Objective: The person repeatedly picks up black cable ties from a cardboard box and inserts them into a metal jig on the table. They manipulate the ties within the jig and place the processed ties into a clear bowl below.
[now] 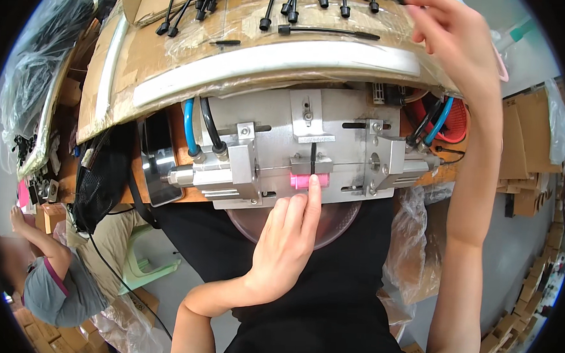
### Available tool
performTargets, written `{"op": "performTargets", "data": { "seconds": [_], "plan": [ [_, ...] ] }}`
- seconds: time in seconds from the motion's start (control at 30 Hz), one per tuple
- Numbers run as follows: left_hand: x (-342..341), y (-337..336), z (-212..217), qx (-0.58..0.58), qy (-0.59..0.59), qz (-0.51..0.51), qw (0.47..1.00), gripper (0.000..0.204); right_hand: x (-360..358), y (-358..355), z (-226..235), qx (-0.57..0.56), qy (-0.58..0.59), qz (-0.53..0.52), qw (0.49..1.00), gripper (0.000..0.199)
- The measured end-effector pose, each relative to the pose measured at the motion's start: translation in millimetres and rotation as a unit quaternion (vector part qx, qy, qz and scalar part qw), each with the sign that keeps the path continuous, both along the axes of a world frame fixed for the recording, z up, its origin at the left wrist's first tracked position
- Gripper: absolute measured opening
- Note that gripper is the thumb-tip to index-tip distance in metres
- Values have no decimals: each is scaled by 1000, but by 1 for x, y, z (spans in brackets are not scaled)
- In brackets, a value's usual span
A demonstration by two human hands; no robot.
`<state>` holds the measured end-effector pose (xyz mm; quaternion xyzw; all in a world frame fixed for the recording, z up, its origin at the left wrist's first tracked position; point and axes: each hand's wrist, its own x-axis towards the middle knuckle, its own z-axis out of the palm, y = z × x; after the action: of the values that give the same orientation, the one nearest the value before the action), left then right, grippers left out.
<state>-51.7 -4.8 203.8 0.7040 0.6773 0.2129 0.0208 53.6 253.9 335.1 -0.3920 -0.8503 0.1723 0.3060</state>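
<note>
My left hand (284, 246) comes over the front edge of a metal fixture (222, 111), index finger stretched out and the other fingers bent. Its fingertip touches the lower end of a thin black rod (313, 156), which lies across a small metal block with a pink piece (301, 180) in front. The left thumb is hidden. At the far right, my right hand (450, 26) is raised over the cardboard-covered top, fingers bent together at a small dark piece at the view's upper edge; I cannot make out its kind.
Several black rods with knobbed ends (265, 18) lie on the cardboard (168, 51) behind the fixture. Metal cylinders with blue and black hoses (189, 125) flank the block. A phone (160, 162) lies left, a red basket (455, 121) right. Another person (63, 287) sits at lower left.
</note>
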Motion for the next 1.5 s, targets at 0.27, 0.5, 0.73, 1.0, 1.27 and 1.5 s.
{"op": "performTargets", "data": {
  "seconds": [0.27, 0.5, 0.73, 1.0, 1.27, 1.5],
  "plan": [
    [-65, 92, 76, 215, -15, 22, 976, 25, 44, -83, -35, -120, 291, 118, 942, 23],
    [-117, 142, 112, 69, -5, -123, 990, 11, 38, -176, -132, 23, 197, 124, 972, 42],
    [-108, 125, 142, -79, -98, -64, 990, 14, 19, -193, -168, 40, 128, 138, 981, 64],
    [-89, 81, 92, 186, -83, -70, 977, 19, 16, -188, -169, 13, 94, 147, 985, 66],
    [-3, -8, 8, 100, 0, 52, 994, 60, 41, -182, -137, -24, 105, 86, 991, 55],
    [5, -3, -5, 10, -26, 34, 999, 69, 56, -182, -132, -60, 144, 54, 986, 42]
  ]
}}
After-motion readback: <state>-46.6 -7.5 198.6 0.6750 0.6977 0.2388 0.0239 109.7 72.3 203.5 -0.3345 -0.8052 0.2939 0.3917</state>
